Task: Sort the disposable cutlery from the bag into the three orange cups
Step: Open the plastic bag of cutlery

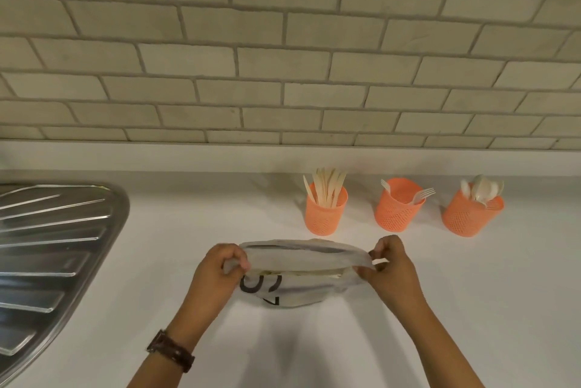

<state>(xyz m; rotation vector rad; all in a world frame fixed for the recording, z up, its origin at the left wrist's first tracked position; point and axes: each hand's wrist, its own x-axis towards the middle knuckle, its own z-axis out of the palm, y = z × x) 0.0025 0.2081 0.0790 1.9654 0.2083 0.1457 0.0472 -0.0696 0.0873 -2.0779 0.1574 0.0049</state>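
Observation:
A pale bag (301, 288) with black lettering lies on the white counter in front of me. My left hand (217, 268) pinches the left end of its mouth and my right hand (388, 263) pinches the right end, stretching the opening wide; pale cutlery shows inside. Behind the bag stand three orange perforated cups. The left cup (325, 210) holds several knives, the middle cup (397, 207) holds two forks, and the right cup (470, 214) holds several spoons.
A steel sink drainboard (47, 249) takes up the left side of the counter. A tiled wall (283, 57) rises behind a low white ledge. Bare white counter (503, 293) lies to the right of my hands.

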